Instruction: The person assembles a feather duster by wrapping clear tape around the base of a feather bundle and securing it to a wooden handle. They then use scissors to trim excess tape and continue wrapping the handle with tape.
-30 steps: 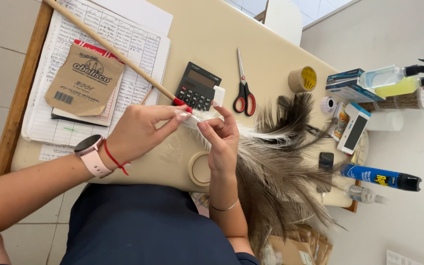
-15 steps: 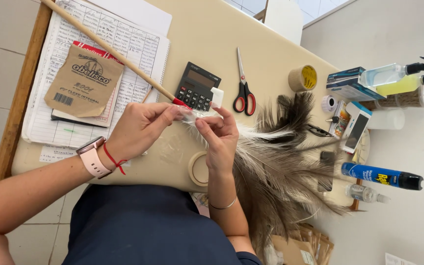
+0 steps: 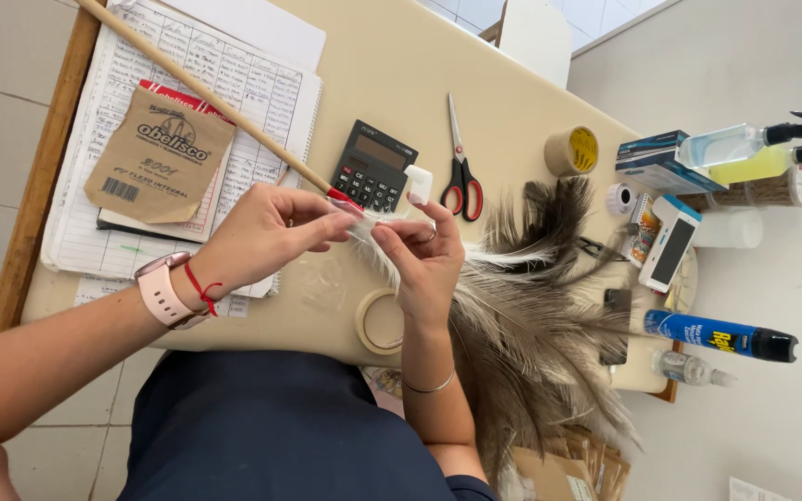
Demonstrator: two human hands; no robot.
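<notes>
Both the left hand (image 3: 266, 237) and right hand (image 3: 420, 255) pinch shut on the feather duster (image 3: 522, 306) over the table (image 3: 401, 74), which looks light and soft, best held by its stiff wooden stick (image 3: 206, 97)

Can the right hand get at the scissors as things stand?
Probably yes. The scissors lie in the open on the table just beyond the right hand, nothing between them. But that hand is pinching the feather duster with the left hand, so it must let go first.

The stick (image 3: 206, 97) is bare matt wood; the feathers (image 3: 531, 315) look soft and wispy. The surface (image 3: 401, 65) is smooth and matt, the tape roll (image 3: 381, 321) glossy, the bag (image 3: 160, 158) rough brown paper.
</notes>
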